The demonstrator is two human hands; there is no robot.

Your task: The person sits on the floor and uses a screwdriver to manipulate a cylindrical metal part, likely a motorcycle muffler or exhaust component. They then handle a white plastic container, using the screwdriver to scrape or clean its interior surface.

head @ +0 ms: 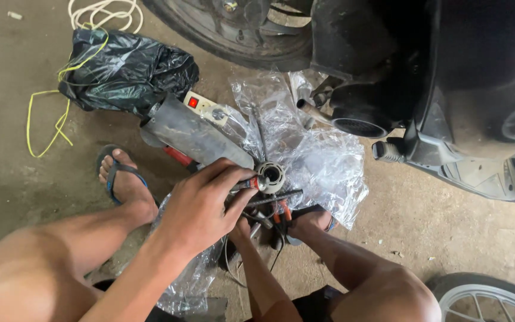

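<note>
I am squatting on the concrete floor beside a dark scooter, working over a crinkled clear plastic sheet; my left hand is curling over a red-handled tool, grip clenched around its handle, pressing its tip toward a small round metal part with a dark bore in the middle; my right hand is sitting underneath, mostly hidden by the left, so I cannot tell whether its grip is clenched or loose. The round part is resting at the near end of a long grey tube, just in front of my feet, between my knees; the tube's long axis is running from upper left, by a black plastic bag, down to the right toward my hands, and the part's open bore is facing up toward me. I am judging the part as stiff, fairly heavy metal, likely greasy and slippery, so holding it by the outer rim seems best; the tool is thin and rigid, best gripped well back on the handle. A white switch box with a red button is lying against the tube; a yellow cord is trailing left.
</note>
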